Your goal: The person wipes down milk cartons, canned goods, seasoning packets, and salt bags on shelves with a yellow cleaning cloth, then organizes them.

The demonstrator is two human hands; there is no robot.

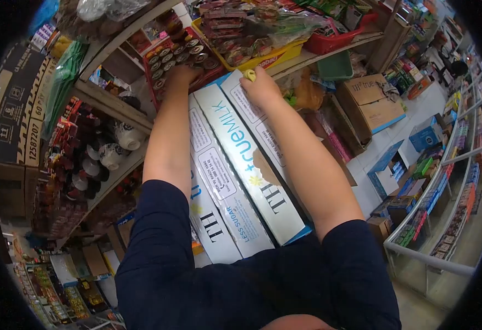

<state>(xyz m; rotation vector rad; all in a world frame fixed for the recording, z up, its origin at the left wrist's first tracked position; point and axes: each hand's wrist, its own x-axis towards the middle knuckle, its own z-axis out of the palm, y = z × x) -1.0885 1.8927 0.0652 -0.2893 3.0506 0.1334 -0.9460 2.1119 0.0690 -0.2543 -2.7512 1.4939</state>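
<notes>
My left hand (182, 75) reaches over the edge of a red basket (154, 88) and touches the cans (166, 57) standing in it; its fingers are partly hidden among them. My right hand (260, 88) is closed on a crumpled yellow-green cloth (249, 75), at the far corner of the milk boxes. Between my forearms lies a TH true MILK box (232, 132) with a torn patch of brown cardboard. Alongside it on the left is another milk box (217, 184), marked "LESS SUGAR". Both stretch from my chest toward the shelf.
A yellow basket (293, 54) of packets and a red basket (356, 39) stand on the wooden shelf ahead. White cups (111, 157) fill a shelf at left, by a large carton (10, 104). At right are an open carton (370, 102) and a glass display case (433, 264).
</notes>
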